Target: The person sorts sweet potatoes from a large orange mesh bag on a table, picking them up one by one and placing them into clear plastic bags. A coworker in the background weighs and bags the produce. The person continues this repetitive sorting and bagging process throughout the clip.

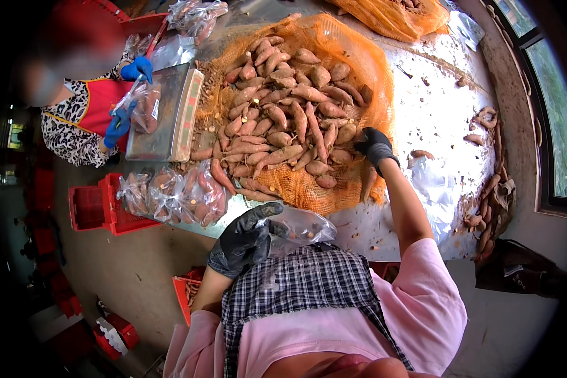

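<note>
My left hand (243, 238), in a dark work glove, grips the edge of a clear plastic bag (309, 227) low in front of my apron. What the bag holds, if anything, is hard to make out. A large heap of sweet potatoes (279, 113) lies on a spread orange mesh sack (302, 186). At the heap's right edge is my right hand (377, 146), gloved too, over the mesh and close to a rounded sweet potato (346, 133). Its fingertips are partly hidden, so I cannot tell whether they hold anything.
Filled plastic bags (179, 193) stand on the table's left corner beside red crates (115, 203). Across from them, a co-worker's blue-gloved hands (118, 124) hold a bagged bundle by a scale (158, 113). Loose plastic bags (432, 193) lie right; another orange sack (401, 19) lies behind.
</note>
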`<state>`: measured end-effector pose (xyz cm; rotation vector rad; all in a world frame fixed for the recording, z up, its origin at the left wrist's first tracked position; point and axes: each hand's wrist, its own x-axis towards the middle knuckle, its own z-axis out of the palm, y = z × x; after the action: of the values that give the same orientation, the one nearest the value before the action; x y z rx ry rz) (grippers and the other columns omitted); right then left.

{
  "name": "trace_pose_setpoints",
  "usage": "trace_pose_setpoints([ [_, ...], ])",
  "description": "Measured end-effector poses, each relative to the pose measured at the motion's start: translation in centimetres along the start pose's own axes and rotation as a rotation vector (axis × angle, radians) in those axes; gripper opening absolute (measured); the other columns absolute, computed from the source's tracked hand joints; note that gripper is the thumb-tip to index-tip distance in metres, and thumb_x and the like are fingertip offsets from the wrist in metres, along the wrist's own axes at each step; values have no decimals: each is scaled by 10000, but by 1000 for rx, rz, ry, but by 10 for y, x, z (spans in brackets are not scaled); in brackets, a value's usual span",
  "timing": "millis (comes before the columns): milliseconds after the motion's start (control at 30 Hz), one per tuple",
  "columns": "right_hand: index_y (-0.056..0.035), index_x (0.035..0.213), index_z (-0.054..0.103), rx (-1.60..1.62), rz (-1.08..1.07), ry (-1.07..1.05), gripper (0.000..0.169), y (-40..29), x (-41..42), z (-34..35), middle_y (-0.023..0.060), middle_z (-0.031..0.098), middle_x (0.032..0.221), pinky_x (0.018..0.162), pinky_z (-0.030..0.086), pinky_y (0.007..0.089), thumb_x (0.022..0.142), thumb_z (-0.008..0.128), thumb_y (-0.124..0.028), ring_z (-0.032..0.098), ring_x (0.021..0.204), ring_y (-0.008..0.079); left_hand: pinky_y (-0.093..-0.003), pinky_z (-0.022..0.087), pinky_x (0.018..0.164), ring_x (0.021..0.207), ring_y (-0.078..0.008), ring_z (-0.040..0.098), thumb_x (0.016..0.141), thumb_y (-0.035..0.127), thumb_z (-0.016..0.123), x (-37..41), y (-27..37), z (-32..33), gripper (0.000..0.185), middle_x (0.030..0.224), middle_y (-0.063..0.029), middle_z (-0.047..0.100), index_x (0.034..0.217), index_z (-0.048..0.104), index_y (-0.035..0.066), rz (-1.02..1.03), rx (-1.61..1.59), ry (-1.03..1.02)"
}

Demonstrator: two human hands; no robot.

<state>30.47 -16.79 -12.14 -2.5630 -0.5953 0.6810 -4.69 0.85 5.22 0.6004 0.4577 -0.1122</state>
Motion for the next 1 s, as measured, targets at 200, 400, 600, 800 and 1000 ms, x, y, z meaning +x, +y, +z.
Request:
trace_pose_setpoints([
  [200,-81,1136,586,490,-141,-395,424,-15,-2,-30,111,638,1000,716,491,277,742,695,-194,618,803,169,-158,348,442,452,-49,466,843,198,593,15,-1,9,516,953,-149,619,1280,409,-8,42,115,68],
  [400,-102,1128,578,142,-261,364,398,-71,48,-17,162,551,1172,851,454,380,761,648,-240,567,1008,328,-174,430,478,506,-51,525,882,203,548,34,2,6,550,1023,-138,613,1344,322,9,12,108,-29],
  [600,-117,1151,561,61,-215,173,358,-65,75,10,167,595,1087,872,439,380,809,571,-225,551,1048,329,-167,417,500,530,-54,513,881,220,543,30,0,-8,548,1028,-133,600,1347,331,26,116,550,98],
  [800,-122,1198,545,400,-144,-258,384,-25,6,-15,76,660,853,624,494,290,831,586,-229,602,656,167,-173,417,512,541,-61,509,853,291,576,38,-6,-21,600,1043,-145,587,1343,344,34,35,239,63],
  [1000,-29,1170,531,1263,208,-467,394,-46,-88,-23,63,627,756,394,308,203,854,600,-254,380,438,61,-162,431,556,636,-67,533,891,269,537,67,-8,-8,550,1113,-117,568,1341,334,28,-33,169,0],
])
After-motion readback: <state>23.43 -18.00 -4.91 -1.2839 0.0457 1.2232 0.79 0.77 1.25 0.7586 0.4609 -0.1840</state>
